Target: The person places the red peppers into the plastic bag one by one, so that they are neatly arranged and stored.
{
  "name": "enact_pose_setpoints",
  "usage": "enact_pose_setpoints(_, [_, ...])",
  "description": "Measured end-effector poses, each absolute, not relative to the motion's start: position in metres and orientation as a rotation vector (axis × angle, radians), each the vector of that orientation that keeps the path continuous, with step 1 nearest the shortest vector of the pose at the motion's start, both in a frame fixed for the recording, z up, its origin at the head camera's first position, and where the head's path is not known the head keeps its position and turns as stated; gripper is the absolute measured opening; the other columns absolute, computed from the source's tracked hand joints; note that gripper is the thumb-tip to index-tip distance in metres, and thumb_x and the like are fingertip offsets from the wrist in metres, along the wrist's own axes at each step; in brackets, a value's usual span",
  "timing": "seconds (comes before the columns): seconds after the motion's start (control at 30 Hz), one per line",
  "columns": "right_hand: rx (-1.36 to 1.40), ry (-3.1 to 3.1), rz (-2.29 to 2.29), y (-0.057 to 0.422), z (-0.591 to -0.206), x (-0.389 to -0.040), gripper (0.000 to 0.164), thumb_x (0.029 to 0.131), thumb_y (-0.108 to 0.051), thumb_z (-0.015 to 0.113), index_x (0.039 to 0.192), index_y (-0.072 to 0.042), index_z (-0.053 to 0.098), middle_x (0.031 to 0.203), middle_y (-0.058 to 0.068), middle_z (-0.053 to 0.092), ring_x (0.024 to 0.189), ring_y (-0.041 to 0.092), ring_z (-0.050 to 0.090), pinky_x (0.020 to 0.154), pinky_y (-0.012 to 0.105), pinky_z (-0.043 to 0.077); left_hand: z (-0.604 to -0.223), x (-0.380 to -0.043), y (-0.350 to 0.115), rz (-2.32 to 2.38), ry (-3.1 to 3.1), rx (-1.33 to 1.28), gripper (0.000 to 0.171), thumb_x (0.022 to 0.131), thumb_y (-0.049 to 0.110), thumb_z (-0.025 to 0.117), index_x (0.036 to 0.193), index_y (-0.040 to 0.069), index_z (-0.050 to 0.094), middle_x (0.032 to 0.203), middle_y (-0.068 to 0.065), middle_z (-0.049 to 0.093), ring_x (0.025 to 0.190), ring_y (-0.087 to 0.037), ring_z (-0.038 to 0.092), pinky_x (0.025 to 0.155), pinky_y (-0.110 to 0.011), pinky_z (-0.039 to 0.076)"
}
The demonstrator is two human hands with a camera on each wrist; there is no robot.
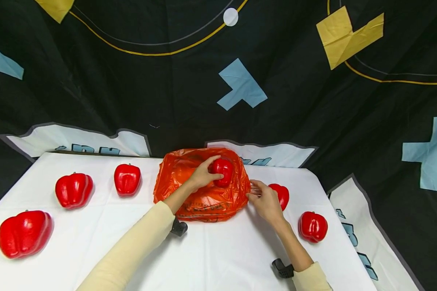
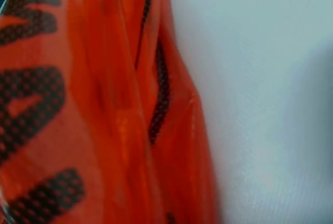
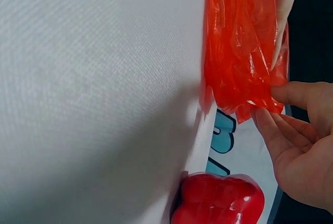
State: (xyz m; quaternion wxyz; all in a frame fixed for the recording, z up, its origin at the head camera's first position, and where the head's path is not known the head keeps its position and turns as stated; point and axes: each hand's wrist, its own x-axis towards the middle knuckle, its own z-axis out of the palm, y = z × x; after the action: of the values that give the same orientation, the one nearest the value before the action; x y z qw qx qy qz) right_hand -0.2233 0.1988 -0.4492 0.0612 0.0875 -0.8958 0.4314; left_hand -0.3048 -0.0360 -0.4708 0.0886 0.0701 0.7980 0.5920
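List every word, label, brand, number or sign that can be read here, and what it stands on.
No complete word, brand or number can be read.
Orange bag: black lettering, sideways and cut off in the left wrist view, too small in the head view.
White panels on the black backdrop: blue letters, too partial to read.

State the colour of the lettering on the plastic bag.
Black lettering, speckled with red; best seen in the left wrist view.

1 pepper [image 1: 283, 194] partly behind right hand [image 1: 266, 203]
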Motion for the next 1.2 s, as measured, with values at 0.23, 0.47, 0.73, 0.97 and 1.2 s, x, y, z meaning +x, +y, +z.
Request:
enact_pose_setpoints(0.23, [0.261, -2.708, 1.302, 0.199, -0.449, -0.224, 0.044, 0.087, -0.003, 0.076, 0.129, 0.001, 0.064, 0.109, 0.015, 0.072, 0.097, 0.028, 0.07, 0.084, 0.039, 0.058, -0.469, -0.304, -0.036, 1.758, 2.386, 0.212, 0.072, 0.089, 0.008, 0.074, 0.151, 0.02, 0.041, 0.152, -0.015, 0.039, 0.132, -0.037, 0.041, 0.104, -0.053, 0.043])
enact_pose_setpoints(0.47, [0.254, -2.719, 1.3, 0.199, -0.449, -0.224, 0.045, 0.087, -0.003, 0.076, 0.13, 0.002, 0.063, 0.108, 0.016, 0.072, 0.096, 0.029, 0.071, 0.083, 0.04, 0.058, -0.467, -0.302, -0.036, 1.777, 2.389, 0.196, 0.073, 0.09, 0.01, 0.074, 0.152, 0.021, 0.039, 0.152, -0.014, 0.039, 0.133, -0.036, 0.041, 0.105, -0.051, 0.043])
enact_pose_setpoints(0.73, [0.251, -2.711, 1.299, 0.2, -0.447, -0.223, 0.044, 0.087, -0.002, 0.076, 0.129, 0.002, 0.064, 0.109, 0.016, 0.072, 0.097, 0.028, 0.071, 0.083, 0.04, 0.058, -0.462, -0.294, -0.045, 1.81, 2.365, 0.221, 0.069, 0.09, 0.011, 0.074, 0.151, 0.019, 0.04, 0.15, -0.015, 0.042, 0.133, -0.038, 0.044, 0.102, -0.05, 0.047])
enact_pose_setpoints(0.97, [0.252, -2.707, 1.29, 0.2, -0.448, -0.224, 0.044, 0.087, -0.002, 0.076, 0.129, 0.002, 0.064, 0.11, 0.016, 0.072, 0.097, 0.028, 0.071, 0.084, 0.039, 0.058, -0.45, -0.279, -0.062, 1.77, 2.373, 0.278, 0.069, 0.091, 0.013, 0.074, 0.151, 0.021, 0.04, 0.152, -0.016, 0.04, 0.136, -0.04, 0.041, 0.104, -0.052, 0.044])
enact_pose_setpoints(1.2, [0.232, -2.722, 1.289, 0.2, -0.448, -0.224, 0.045, 0.087, -0.003, 0.076, 0.13, 0.002, 0.063, 0.109, 0.016, 0.072, 0.097, 0.028, 0.071, 0.084, 0.039, 0.058, -0.434, -0.256, -0.085, 1.734, 2.401, 0.361, 0.07, 0.091, 0.018, 0.074, 0.152, 0.022, 0.039, 0.151, -0.019, 0.04, 0.135, -0.039, 0.041, 0.101, -0.055, 0.045])
